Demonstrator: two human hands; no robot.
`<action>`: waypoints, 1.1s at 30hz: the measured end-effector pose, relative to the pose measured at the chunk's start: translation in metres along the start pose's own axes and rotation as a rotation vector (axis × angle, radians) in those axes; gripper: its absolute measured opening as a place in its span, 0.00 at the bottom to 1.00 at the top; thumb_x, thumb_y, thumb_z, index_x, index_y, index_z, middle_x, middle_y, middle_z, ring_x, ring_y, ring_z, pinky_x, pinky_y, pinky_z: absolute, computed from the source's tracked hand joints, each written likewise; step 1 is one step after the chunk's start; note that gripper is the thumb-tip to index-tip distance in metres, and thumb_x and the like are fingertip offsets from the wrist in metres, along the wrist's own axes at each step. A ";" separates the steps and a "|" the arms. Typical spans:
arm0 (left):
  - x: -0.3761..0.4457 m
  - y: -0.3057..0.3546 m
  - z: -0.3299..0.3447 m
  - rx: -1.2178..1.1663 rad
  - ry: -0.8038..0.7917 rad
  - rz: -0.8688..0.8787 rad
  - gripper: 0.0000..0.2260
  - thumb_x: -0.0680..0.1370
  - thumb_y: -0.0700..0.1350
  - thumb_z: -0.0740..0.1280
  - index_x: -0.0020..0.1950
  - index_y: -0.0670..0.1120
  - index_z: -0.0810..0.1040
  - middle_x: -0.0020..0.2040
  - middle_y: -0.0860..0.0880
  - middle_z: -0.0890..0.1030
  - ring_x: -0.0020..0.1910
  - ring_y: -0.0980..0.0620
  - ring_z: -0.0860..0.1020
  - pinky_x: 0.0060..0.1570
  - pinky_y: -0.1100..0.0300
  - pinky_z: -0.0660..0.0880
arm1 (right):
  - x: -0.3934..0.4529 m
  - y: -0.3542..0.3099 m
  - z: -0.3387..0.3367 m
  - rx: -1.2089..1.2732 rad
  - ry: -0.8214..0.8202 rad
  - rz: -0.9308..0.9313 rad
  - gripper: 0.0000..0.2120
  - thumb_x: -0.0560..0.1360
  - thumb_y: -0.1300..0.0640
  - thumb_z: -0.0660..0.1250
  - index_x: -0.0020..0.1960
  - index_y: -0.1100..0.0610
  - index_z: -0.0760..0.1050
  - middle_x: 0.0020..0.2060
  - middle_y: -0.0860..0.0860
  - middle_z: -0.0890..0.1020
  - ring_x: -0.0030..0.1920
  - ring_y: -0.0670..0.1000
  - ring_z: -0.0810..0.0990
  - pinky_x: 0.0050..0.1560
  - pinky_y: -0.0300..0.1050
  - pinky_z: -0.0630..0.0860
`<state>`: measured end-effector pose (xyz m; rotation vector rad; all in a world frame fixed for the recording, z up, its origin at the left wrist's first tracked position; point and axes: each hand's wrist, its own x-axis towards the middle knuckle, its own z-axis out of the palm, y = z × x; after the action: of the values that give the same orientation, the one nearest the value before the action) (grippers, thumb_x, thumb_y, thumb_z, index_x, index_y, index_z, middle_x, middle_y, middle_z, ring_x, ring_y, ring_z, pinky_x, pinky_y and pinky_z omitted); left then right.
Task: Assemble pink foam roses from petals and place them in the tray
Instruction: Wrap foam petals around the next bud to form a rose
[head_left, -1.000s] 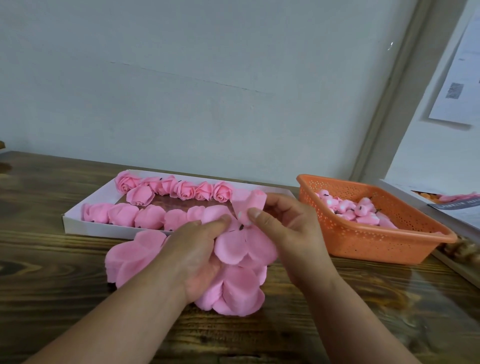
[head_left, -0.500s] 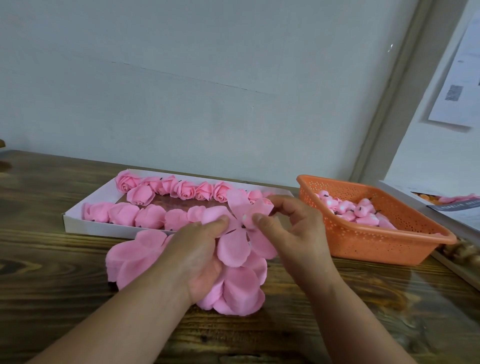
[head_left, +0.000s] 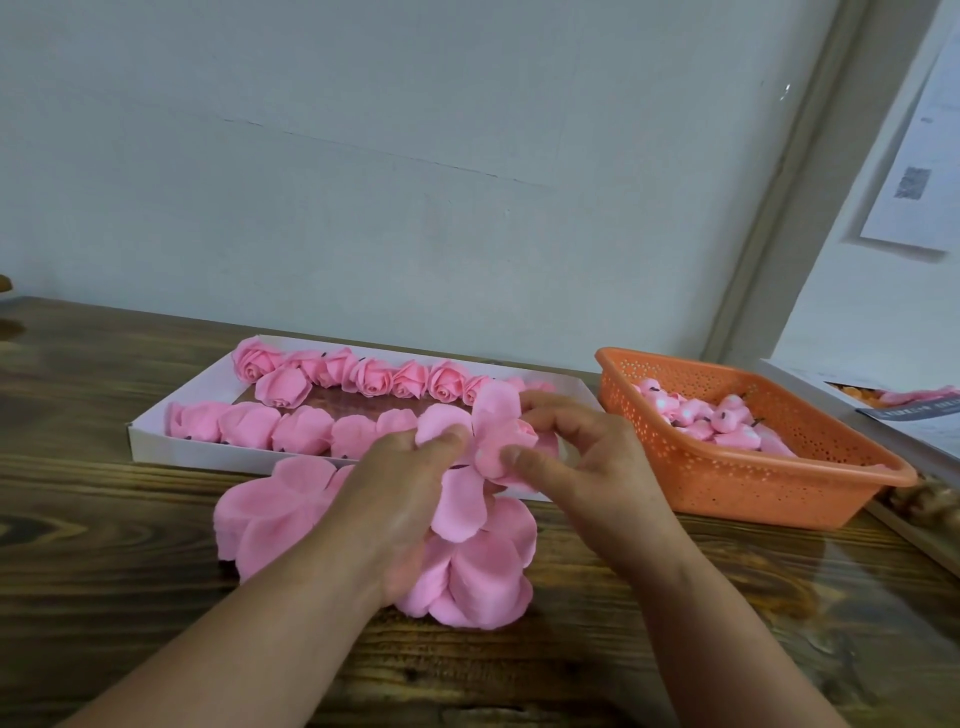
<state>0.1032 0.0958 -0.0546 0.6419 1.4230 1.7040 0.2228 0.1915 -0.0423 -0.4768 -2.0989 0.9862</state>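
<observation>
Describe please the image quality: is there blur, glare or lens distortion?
Head view: soft, even light with faint shadows; the wide lens tilts the wall corner; glare whitens the table's right side; the fingers and rose look slightly soft.

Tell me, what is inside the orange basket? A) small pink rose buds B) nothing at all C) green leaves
A: the orange basket beside the white tray holds a heap of small pink rose buds with dark stubs.

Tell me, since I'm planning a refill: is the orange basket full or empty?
Partly filled. The orange basket holds a low heap of pink buds toward its far side, well below the rim, with bare perforated wall above them.
</observation>
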 end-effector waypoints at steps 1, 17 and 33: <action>0.000 0.000 0.000 0.002 -0.009 0.005 0.11 0.80 0.46 0.64 0.55 0.43 0.81 0.53 0.39 0.83 0.53 0.40 0.81 0.58 0.40 0.76 | -0.001 -0.001 0.000 0.035 -0.005 -0.010 0.05 0.69 0.67 0.72 0.43 0.61 0.82 0.46 0.49 0.84 0.47 0.44 0.81 0.48 0.36 0.75; -0.004 0.002 0.001 -0.007 -0.061 0.078 0.30 0.55 0.52 0.76 0.53 0.39 0.82 0.51 0.41 0.84 0.54 0.42 0.81 0.59 0.41 0.75 | 0.000 0.011 -0.001 0.326 -0.075 0.094 0.09 0.64 0.59 0.74 0.44 0.60 0.81 0.41 0.61 0.84 0.45 0.63 0.83 0.51 0.60 0.79; -0.001 0.004 0.000 -0.306 -0.129 -0.123 0.11 0.75 0.36 0.67 0.58 0.37 0.78 0.53 0.39 0.83 0.50 0.46 0.83 0.40 0.57 0.79 | 0.000 0.007 0.004 0.041 0.126 -0.144 0.12 0.63 0.58 0.74 0.44 0.52 0.75 0.41 0.49 0.80 0.43 0.51 0.79 0.49 0.48 0.77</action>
<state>0.1023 0.0946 -0.0507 0.4752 1.0612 1.7043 0.2198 0.1941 -0.0490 -0.3523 -1.9676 0.8905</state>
